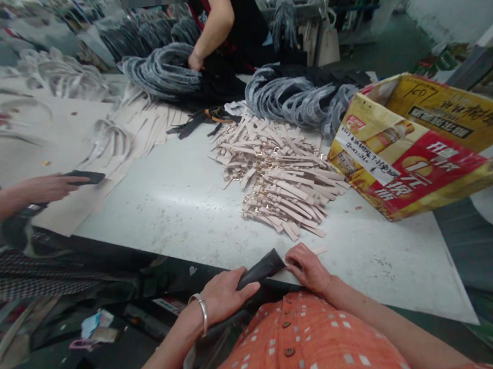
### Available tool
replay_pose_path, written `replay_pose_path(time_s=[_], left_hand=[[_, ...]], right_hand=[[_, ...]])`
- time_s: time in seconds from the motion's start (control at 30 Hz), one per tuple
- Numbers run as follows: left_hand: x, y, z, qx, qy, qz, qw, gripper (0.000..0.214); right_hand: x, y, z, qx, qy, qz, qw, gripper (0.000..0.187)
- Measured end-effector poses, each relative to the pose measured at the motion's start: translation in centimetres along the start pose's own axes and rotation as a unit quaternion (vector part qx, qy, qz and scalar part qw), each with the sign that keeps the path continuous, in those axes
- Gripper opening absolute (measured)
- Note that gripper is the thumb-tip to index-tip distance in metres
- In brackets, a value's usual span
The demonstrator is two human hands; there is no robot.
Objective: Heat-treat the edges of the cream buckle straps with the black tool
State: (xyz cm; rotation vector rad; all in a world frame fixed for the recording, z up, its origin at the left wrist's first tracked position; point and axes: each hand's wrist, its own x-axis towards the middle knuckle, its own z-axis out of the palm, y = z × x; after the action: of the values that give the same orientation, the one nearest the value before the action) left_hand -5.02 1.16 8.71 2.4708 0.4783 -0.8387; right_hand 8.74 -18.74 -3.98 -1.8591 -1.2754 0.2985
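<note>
My left hand (224,296) is closed around a black flat tool (262,268) at the near edge of the white table (178,203); a silver bangle is on that wrist. My right hand (308,267) rests beside the tool's tip, fingers curled down on a small beige strap piece whose end shows at its right. A heap of beige strap pieces with metal buckles (279,178) lies just beyond my hands.
A yellow and red cardboard box (407,162) sits at the right. Grey strap bundles (294,100) lie at the back, where a person in black handles them. At the left another person's hand (46,188) holds a black tool over beige sheets.
</note>
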Motion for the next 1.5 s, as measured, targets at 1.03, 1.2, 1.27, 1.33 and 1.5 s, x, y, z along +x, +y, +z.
replay_pose_path(time_s=[1.03, 1.2, 1.27, 1.33, 1.5], left_hand=[[-1.1, -4.2, -2.2, -0.042, 0.102, -0.105, 0.988, 0.065], [-0.8, -6.2, -3.2, -0.041, 0.096, -0.047, 0.993, 0.060], [-0.9, -6.9, -3.6, -0.042, 0.100, -0.030, 0.994, 0.056], [-1.0, -7.7, -3.9, -0.044, 0.101, -0.016, 0.994, 0.055], [-1.0, -9.3, -3.5, -0.057, 0.102, 0.006, 0.993, 0.056]], right_hand=[[-1.4, 7.0, -9.2, -0.215, 0.277, 0.123, 0.929, 0.024], [6.8, 2.2, -4.7, -0.175, 0.201, 0.029, 0.963, 0.020], [9.5, 1.4, -3.8, -0.192, 0.178, 0.039, 0.964, 0.022], [11.2, 1.1, -3.3, -0.217, 0.169, 0.061, 0.960, 0.023], [12.6, 0.9, -3.2, -0.270, 0.163, 0.137, 0.939, 0.019]])
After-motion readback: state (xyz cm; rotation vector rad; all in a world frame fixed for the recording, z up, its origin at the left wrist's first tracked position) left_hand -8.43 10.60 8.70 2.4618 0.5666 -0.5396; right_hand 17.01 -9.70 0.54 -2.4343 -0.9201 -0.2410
